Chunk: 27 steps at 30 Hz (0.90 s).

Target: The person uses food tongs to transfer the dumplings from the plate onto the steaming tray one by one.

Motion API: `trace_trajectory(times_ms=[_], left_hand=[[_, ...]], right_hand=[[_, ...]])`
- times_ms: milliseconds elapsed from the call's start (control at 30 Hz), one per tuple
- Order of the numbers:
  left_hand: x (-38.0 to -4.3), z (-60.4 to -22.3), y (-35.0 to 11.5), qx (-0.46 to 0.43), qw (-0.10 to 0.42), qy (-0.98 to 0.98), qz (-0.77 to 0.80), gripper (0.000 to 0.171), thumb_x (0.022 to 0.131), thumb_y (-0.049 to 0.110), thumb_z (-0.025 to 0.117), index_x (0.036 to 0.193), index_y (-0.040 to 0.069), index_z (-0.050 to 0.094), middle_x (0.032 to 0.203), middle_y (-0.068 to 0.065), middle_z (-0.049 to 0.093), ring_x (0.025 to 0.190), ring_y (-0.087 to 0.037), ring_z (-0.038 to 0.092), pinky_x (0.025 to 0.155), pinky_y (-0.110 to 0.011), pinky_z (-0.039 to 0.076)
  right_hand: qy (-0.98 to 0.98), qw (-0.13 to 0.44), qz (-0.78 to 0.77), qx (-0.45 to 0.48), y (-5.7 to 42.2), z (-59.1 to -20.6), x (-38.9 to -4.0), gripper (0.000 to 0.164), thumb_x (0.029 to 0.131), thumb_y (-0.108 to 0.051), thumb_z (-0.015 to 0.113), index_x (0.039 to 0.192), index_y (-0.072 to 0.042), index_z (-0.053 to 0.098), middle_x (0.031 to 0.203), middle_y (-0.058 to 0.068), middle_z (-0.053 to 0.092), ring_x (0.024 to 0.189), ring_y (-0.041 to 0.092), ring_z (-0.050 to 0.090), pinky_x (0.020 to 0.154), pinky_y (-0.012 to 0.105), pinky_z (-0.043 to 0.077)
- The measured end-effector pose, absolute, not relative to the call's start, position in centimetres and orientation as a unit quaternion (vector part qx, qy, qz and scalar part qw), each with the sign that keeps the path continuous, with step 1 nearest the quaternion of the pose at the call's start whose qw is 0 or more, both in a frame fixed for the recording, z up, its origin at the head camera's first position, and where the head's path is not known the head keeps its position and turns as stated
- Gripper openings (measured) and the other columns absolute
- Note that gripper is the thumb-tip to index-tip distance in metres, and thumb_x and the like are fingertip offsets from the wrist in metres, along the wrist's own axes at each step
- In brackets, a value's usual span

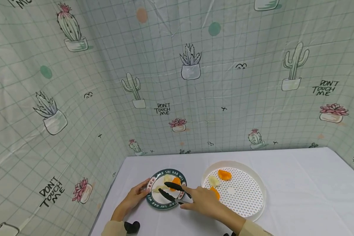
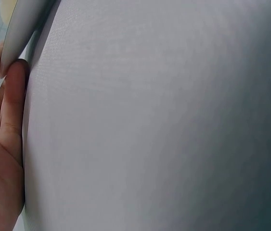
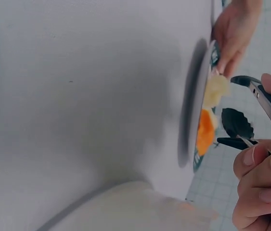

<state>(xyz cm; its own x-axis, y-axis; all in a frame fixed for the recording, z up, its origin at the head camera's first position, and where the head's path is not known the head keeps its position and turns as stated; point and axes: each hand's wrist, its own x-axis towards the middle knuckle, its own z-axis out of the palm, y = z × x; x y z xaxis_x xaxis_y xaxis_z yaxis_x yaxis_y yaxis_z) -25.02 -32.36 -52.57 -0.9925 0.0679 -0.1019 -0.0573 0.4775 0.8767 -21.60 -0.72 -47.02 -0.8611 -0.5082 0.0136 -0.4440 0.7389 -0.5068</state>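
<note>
My left hand (image 1: 134, 196) grips the left rim of a small plate (image 1: 162, 206) with a green lettered border. In the left wrist view, a finger (image 2: 15, 91) lies under the plate's edge. On the plate are pale yellow pieces (image 1: 167, 178) and an orange piece (image 1: 177, 180) of what looks like cut fruit. My right hand (image 1: 203, 200) holds black-tipped metal tongs (image 1: 166, 195) over the plate, their tips spread apart. One tip overlaps the orange piece in the head view. In the right wrist view, the tongs' tips (image 3: 243, 80) stand apart with nothing between them.
Right of the plate sits a round white perforated tray (image 1: 247, 190). It holds orange pieces (image 1: 225, 175) and a pale yellow piece (image 1: 213, 181); my right hand partly covers its near left side. A white cloth covers the table (image 1: 301, 190), and a cactus-print curtain (image 1: 212, 98) hangs behind.
</note>
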Motion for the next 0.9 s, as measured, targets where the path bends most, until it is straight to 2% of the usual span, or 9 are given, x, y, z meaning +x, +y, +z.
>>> trace_trajectory(times_ms=[167, 300, 600, 700, 833, 900], left_hand=[[-25.0, -52.4, -32.2, 0.003, 0.057, 0.861, 0.506, 0.054, 0.097, 0.013, 0.065, 0.147, 0.004, 0.047, 0.146, -0.023, 0.048, 0.098, -0.017, 0.056, 0.099, -0.044, 0.041], [-24.9, -52.3, -32.2, 0.004, 0.057, 0.861, 0.505, 0.053, 0.097, 0.011, 0.065, 0.147, 0.004, 0.048, 0.145, -0.023, 0.048, 0.096, -0.017, 0.056, 0.097, -0.042, 0.042], [-25.1, -52.2, -32.3, 0.005, 0.057, 0.862, 0.504, 0.053, 0.097, 0.011, 0.064, 0.147, 0.003, 0.047, 0.146, -0.023, 0.048, 0.093, -0.017, 0.055, 0.095, -0.040, 0.043], [-24.9, -52.3, -32.4, 0.013, 0.062, 0.858, 0.509, 0.054, 0.098, 0.011, 0.064, 0.148, 0.001, 0.046, 0.147, -0.025, 0.046, 0.093, -0.018, 0.055, 0.093, -0.034, 0.044], [-24.8, -52.4, -32.6, 0.032, 0.069, 0.850, 0.521, 0.056, 0.098, 0.011, 0.063, 0.148, -0.002, 0.042, 0.148, -0.028, 0.042, 0.092, -0.016, 0.056, 0.087, -0.022, 0.044], [-24.9, -52.5, -32.7, 0.038, 0.072, 0.847, 0.526, 0.056, 0.098, 0.011, 0.063, 0.148, -0.003, 0.041, 0.148, -0.029, 0.041, 0.092, -0.016, 0.056, 0.086, -0.020, 0.043]], right_hand=[[0.935, 0.061, -0.249, -0.246, -1.7, -47.2, -22.0, 0.071, 0.082, -0.053, 0.076, 0.142, -0.019, 0.059, 0.080, 0.004, 0.061, 0.061, 0.014, 0.045, 0.051, 0.030, 0.037], [0.936, 0.063, -0.249, -0.239, -2.3, -47.5, -22.3, 0.073, 0.081, -0.054, 0.077, 0.142, -0.019, 0.058, 0.093, 0.011, 0.068, 0.066, 0.016, 0.047, 0.054, 0.032, 0.039], [0.940, 0.054, -0.239, -0.238, -3.2, -47.7, -22.9, 0.075, 0.079, -0.054, 0.078, 0.141, -0.016, 0.059, 0.085, 0.008, 0.064, 0.063, 0.016, 0.046, 0.051, 0.030, 0.038], [0.938, 0.059, -0.242, -0.240, -3.3, -47.5, -23.1, 0.076, 0.078, -0.053, 0.080, 0.140, -0.015, 0.059, 0.089, 0.010, 0.066, 0.064, 0.016, 0.047, 0.051, 0.030, 0.039], [0.938, 0.070, -0.247, -0.234, -3.5, -47.3, -23.3, 0.077, 0.077, -0.053, 0.081, 0.140, -0.015, 0.059, 0.103, 0.017, 0.068, 0.069, 0.019, 0.050, 0.056, 0.033, 0.043], [0.938, 0.074, -0.249, -0.231, -3.6, -47.3, -23.4, 0.078, 0.076, -0.053, 0.082, 0.140, -0.015, 0.060, 0.108, 0.019, 0.068, 0.072, 0.021, 0.052, 0.058, 0.036, 0.046]])
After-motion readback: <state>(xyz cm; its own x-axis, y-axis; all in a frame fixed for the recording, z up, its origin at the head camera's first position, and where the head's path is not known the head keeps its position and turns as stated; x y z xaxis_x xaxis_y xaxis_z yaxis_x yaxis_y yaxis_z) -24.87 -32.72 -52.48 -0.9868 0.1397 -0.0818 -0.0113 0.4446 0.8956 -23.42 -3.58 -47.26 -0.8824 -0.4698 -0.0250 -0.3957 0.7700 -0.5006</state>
